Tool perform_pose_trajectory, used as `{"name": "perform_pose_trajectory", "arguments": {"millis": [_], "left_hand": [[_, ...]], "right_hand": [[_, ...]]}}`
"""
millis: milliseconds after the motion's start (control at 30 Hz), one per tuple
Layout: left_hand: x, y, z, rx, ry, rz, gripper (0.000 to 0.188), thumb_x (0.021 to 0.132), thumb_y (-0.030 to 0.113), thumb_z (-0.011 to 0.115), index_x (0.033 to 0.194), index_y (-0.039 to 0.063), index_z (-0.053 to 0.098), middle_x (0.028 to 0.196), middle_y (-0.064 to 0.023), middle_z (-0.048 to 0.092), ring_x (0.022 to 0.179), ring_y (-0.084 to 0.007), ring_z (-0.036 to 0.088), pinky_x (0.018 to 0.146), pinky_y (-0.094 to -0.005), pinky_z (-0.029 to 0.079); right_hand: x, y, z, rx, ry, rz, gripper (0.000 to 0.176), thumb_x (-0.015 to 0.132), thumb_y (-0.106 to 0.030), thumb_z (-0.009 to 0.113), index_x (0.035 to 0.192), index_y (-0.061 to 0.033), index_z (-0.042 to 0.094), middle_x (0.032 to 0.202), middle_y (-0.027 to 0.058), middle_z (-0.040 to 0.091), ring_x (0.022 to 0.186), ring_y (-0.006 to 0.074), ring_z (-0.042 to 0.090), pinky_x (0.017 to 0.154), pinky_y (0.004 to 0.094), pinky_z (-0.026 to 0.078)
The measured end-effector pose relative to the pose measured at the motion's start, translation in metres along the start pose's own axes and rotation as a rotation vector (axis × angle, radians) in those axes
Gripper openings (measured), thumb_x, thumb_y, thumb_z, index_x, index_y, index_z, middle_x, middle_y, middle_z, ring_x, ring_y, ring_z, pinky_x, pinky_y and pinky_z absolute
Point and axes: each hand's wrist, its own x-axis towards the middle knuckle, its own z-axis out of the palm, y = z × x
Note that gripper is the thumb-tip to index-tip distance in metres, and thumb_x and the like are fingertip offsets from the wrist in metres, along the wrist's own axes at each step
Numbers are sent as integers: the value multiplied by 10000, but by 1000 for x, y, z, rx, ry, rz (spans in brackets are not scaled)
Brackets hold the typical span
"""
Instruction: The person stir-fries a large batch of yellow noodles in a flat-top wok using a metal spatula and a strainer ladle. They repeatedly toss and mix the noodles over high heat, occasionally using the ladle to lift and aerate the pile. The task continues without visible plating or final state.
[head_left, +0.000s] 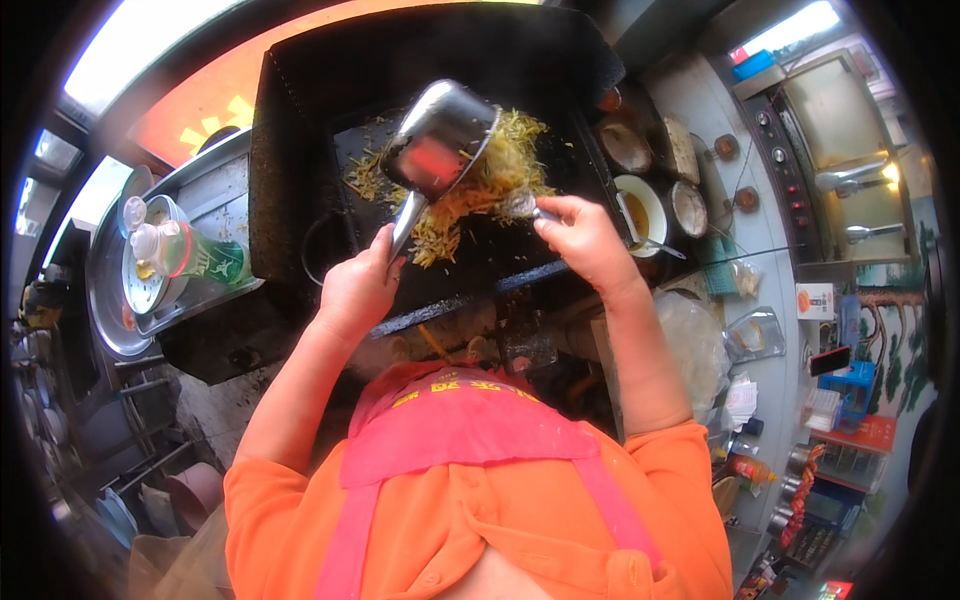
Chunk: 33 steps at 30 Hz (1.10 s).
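Note:
My left hand (358, 283) grips the handle of a shiny metal saucepan (444, 135), tilted over the black griddle (487, 259) with its mouth towards the right. Beneath and beside the pan lies a loose heap of yellowish shredded food (521, 154), with scattered bits to the left. Between the thumb and fingers of my right hand (592, 236) is the handle of a metal utensil (523, 202). Its head sits at the heap's right lower edge, partly covered by shreds, so its exact kind is unclear. The pan's inside is hidden from me.
Dark raised guards (274, 172) wall the griddle's left and back. At right stand a white bowl (658, 202) of yellow-brown liquid with a spoon in it, and several round containers (625, 146). A green squeeze bottle (217, 259) lies across the left metal tray (232, 206).

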Motion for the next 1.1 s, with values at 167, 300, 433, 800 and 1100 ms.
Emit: {"name": "perform_pose_trajectory", "arguments": {"millis": [167, 300, 433, 800, 1100], "left_hand": [[15, 10, -13, 134, 59, 138, 464, 908, 277, 609, 1316, 86, 498, 818, -167, 674, 667, -360, 649, 567, -449, 510], [38, -5, -2, 256, 76, 88, 479, 914, 305, 593, 1333, 92, 496, 806, -151, 682, 653, -342, 656, 563, -441, 515], [58, -33, 8, 287, 79, -14, 476, 927, 321, 568, 1334, 86, 493, 809, -158, 683, 692, -352, 664, 603, -461, 522], [121, -19, 9, -397, -251, -126, 474, 959, 276, 569, 1354, 31, 475, 1002, -203, 663, 915, -299, 639, 827, -387, 487], [70, 3, 0, -7, -112, 40, 448, 921, 307, 591, 1308, 101, 502, 925, -193, 680, 837, -383, 653, 728, -450, 520]], "right_hand": [[-1, -35, -8, -402, 198, -229, 400, 853, -194, 641, 1197, 8, 629, 1022, 216, 689, 945, 331, 673, 852, 380, 517], [-10, -30, -19, -601, 164, -91, 373, 855, -224, 623, 1184, -52, 646, 1059, 197, 677, 1000, 364, 640, 891, 419, 505], [-33, 31, -62, -484, 93, 91, 403, 819, -226, 635, 1155, -3, 649, 1080, 208, 677, 1028, 338, 645, 907, 390, 495], [63, 129, -49, -260, 5, 147, 383, 809, -231, 643, 1103, 13, 675, 948, 199, 706, 888, 253, 678, 811, 347, 511], [38, -3, -21, -741, 236, -75, 244, 857, -198, 596, 1039, -53, 671, 957, 191, 694, 935, 353, 667, 826, 418, 532]]}}
